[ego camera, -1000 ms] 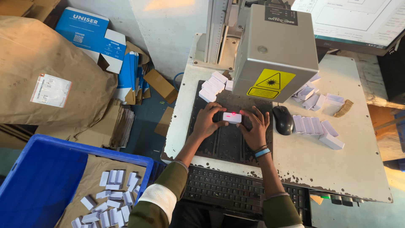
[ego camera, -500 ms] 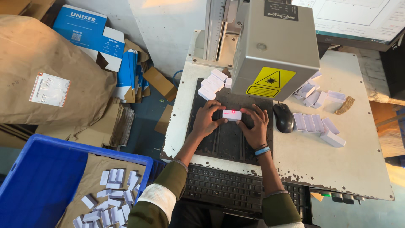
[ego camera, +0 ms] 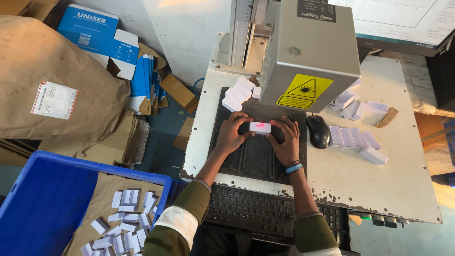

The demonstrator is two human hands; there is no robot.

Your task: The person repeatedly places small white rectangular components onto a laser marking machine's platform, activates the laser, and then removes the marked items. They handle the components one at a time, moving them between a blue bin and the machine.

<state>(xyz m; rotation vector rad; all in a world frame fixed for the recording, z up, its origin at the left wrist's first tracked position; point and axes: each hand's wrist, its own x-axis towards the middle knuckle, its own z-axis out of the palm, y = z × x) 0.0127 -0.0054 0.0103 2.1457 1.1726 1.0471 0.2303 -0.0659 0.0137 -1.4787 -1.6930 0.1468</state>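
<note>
Here left hand point(ego camera: 233, 132) and right hand point(ego camera: 286, 140) pinch small white block point(ego camera: 260, 127) between fingertips; palms down on black plate point(ego camera: 256, 156).

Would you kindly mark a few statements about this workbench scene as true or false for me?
1. Both hands, left hand and right hand, touch the small white block. True.
2. A red spot of light shows on the white block. True.
3. The black mouse lies left of the left hand. False: it lies to the right of the right hand.
4. The blue crate holds only brown paper. False: many small white blocks lie on the paper in it.
5. A yellow warning label sits on the grey machine head above the hands. True.
6. The keyboard sits behind the machine. False: it sits nearest the person, below the table edge.
</note>
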